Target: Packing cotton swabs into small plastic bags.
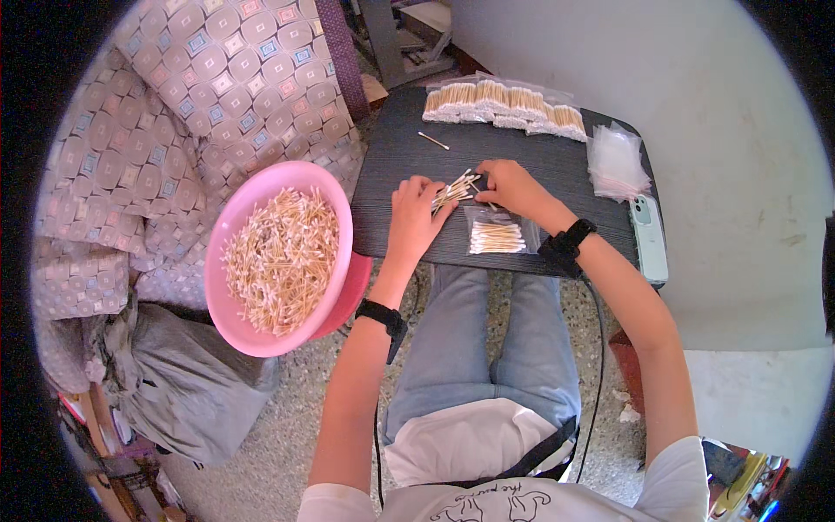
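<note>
Cotton swabs (456, 189) gathered between two hands at frame centre, on dark table (522, 157).

Left hand (416, 213) flat, fingers pressed together over swab bundle; right hand (511, 185) curled, fingertips pinching its far end. Filled clear bag (497, 233) just below. Packed bags (504, 106) upper centre; empty bags (616, 162) and phone (649, 237) right; pink basin (280, 257) of swabs left.

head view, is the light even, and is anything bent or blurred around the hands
Head view: soft daylight, brightest on the pale wall at right; fisheye bends the dark table edges; black corners frame it. Left hand, right hand and the cotton swabs between them look sharp.
</note>
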### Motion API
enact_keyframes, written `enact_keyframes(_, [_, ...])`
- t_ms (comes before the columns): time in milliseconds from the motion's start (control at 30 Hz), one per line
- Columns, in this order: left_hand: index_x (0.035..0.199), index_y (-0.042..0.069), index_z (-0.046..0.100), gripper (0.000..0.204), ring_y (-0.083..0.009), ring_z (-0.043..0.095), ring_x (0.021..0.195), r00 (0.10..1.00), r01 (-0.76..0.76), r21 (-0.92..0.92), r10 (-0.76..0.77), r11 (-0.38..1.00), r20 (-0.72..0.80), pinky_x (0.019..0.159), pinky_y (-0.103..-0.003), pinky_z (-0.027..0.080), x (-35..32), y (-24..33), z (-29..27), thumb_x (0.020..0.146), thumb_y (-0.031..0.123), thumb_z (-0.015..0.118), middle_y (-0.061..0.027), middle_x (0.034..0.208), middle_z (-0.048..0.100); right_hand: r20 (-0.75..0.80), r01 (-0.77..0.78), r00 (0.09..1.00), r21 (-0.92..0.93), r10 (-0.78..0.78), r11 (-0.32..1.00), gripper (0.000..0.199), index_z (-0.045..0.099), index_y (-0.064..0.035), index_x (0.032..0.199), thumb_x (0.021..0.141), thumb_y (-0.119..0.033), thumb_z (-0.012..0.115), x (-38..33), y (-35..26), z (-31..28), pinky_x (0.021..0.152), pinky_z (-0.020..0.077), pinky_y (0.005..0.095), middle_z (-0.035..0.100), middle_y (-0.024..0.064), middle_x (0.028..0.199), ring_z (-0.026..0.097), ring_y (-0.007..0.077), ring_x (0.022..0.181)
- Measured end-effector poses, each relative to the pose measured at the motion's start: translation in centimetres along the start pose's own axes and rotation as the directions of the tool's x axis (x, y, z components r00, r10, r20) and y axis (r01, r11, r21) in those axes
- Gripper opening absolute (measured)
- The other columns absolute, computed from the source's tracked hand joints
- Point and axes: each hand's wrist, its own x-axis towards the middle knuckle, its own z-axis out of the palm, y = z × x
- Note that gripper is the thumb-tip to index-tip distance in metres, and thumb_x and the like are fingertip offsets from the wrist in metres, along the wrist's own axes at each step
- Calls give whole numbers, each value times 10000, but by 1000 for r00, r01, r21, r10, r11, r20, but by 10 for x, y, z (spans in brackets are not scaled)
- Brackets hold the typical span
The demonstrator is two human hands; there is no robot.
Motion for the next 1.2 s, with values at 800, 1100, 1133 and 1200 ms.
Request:
enact_keyframes(800, [1104, -18, 543, 273, -299, 479, 845, 997, -54, -188, 61, 981, 36, 785, -411, 404, 4, -11, 9, 903, 156, 479, -156, 914, 501, -50, 386, 910, -257, -411, 886, 230, 565, -78, 909, 749, -222, 645, 16, -26, 10, 719, 461, 375, 527, 56, 899, 533, 249, 843])
enact_keyframes(1100, [1204, -48, 416, 366, -287, 521, 850, 988, 106, -425, -143, 899, -56, 814, -374, 422, 7, -5, 8, 949, 215, 418, -178, 971, 498, 103, 488, 873, -242, -477, 839, 299, 533, -31, 985, 786, -232, 629, 25, -22, 21, 786, 427, 391, 523, 90, 964, 517, 271, 913])
enact_keyframes(1133, [1206, -47, 413, 367, -290, 523, 857, 990, 102, -406, -134, 908, -52, 817, -376, 422, 7, -4, 8, 949, 215, 418, -180, 975, 498, 103, 506, 862, -206, -495, 838, 268, 533, -23, 968, 796, -213, 609, 27, -21, 22, 778, 435, 388, 530, 96, 948, 529, 268, 899])
enact_keyframes(1200, [1208, -47, 410, 368, -293, 526, 863, 991, 99, -387, -127, 917, -46, 819, -377, 421, 7, -5, 8, 949, 214, 418, -181, 979, 498, 104, 524, 852, -168, -514, 835, 238, 532, -15, 951, 806, -194, 589, 28, -22, 24, 770, 443, 385, 538, 103, 932, 541, 265, 884])
